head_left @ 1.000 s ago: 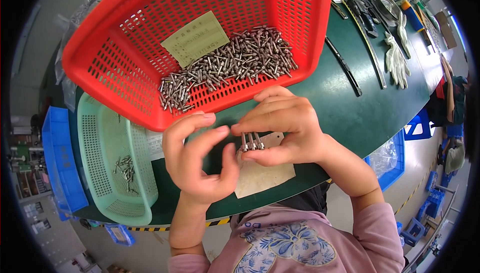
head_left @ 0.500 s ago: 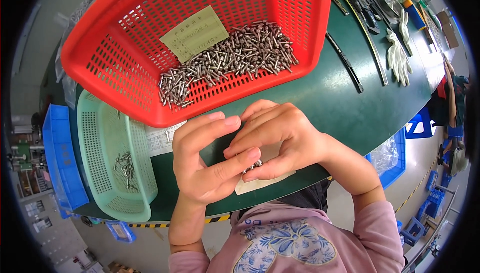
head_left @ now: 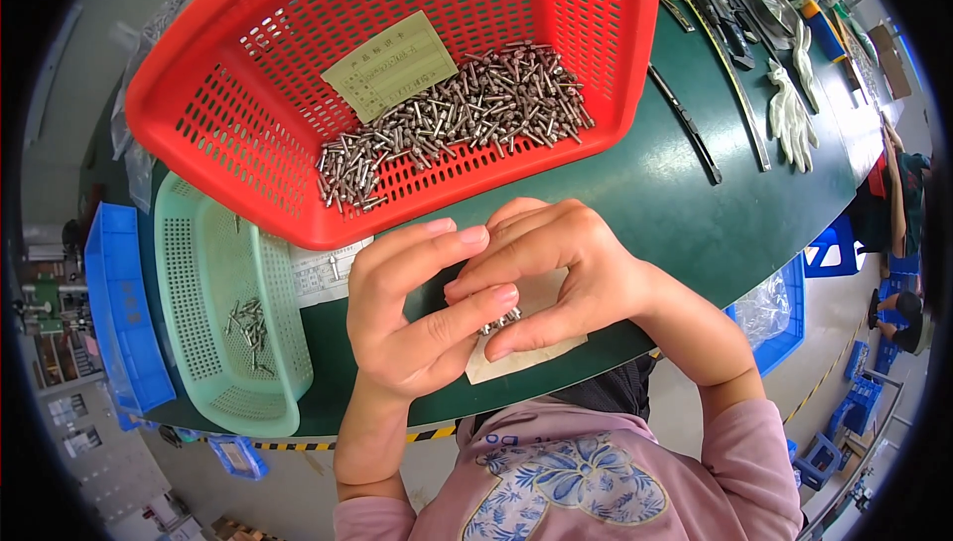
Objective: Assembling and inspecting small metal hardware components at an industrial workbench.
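My left hand [head_left: 402,308] and my right hand [head_left: 581,273] meet in front of the red basket, fingers curled toward each other. A few small headed metal pins [head_left: 503,322] show between the two thumbs, gripped by both hands; my fingers hide the rest of them. Beyond the hands stands a large red perforated basket [head_left: 397,205], with a heap of similar pins [head_left: 467,104] along its bottom. A yellowish paper card [head_left: 392,65] lies against the pins inside it. Under my right hand is a piece of pale paper [head_left: 531,360] on the green table [head_left: 735,233].
To the left, a pale green basket [head_left: 204,382] holds several pins, beside a blue bin [head_left: 124,313]. A printed sheet [head_left: 323,278] lies partly beneath the red basket. White gloves [head_left: 792,119], a black strip-like tool [head_left: 685,124] and a steel ruler [head_left: 730,74] lie at right.
Both hands stay together, with only slight finger shifts around the pins. The thumbs sit a little further apart. The baskets appear barely shifted in the picture.
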Demonstrator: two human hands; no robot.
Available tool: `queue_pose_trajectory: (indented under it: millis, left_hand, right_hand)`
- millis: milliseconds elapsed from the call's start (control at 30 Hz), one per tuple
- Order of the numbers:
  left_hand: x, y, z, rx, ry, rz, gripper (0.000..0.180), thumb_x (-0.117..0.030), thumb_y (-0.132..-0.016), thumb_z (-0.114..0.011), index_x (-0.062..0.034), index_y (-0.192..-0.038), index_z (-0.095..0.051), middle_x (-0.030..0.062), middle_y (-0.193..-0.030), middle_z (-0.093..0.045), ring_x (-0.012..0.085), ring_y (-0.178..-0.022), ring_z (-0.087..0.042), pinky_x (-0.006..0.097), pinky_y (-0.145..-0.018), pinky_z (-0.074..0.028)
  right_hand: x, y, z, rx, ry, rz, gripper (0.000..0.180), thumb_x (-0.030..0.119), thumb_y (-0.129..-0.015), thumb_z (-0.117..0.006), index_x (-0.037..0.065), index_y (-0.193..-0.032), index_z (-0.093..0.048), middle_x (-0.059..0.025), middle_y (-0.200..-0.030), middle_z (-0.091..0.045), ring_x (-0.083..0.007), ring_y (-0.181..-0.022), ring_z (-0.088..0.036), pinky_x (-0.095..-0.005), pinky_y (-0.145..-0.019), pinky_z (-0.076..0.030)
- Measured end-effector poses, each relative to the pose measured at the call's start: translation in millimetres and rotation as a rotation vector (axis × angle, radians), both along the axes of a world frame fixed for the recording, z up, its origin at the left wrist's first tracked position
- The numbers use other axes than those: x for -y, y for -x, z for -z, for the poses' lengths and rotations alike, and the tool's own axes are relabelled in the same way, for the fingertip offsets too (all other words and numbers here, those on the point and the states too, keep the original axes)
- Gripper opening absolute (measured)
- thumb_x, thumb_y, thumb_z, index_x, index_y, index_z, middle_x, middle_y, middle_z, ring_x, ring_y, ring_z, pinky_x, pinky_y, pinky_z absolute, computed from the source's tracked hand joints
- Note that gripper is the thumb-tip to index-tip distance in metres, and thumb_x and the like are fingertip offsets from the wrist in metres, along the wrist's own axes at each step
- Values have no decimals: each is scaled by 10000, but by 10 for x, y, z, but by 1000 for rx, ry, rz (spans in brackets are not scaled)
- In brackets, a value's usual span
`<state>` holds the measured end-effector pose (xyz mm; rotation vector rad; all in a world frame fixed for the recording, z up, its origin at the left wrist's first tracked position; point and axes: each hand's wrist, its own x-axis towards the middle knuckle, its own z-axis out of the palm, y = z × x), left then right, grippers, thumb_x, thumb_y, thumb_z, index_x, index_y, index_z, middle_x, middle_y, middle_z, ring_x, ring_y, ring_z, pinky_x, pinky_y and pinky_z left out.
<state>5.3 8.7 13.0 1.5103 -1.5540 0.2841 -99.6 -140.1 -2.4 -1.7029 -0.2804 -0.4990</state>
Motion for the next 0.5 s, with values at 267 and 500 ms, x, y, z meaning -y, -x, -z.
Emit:
queue_pose_trajectory:
  millis: [267,500]
  left_hand:
    - [13,0,18,-2,12,4,278,-122,-610,-732,-172,-884,-731,76,-1073,-620,260,-925,-571,333,-765,-503]
    - [17,-1,19,-1,9,2,272,-136,-612,-739,-166,-882,-729,79,-1070,-620,262,-921,-573,338,-758,-511]
  right_hand:
    - [-2,-5,17,18,11,15,370,239,-607,-829,33,-891,-709,-66,-818,-696,-202,-724,-646,-307,-714,-461]
    - [-1,-3,16,8,10,25,355,231,-611,-827,38,-886,-711,-64,-815,-697,-194,-710,-643,-305,-700,-460]
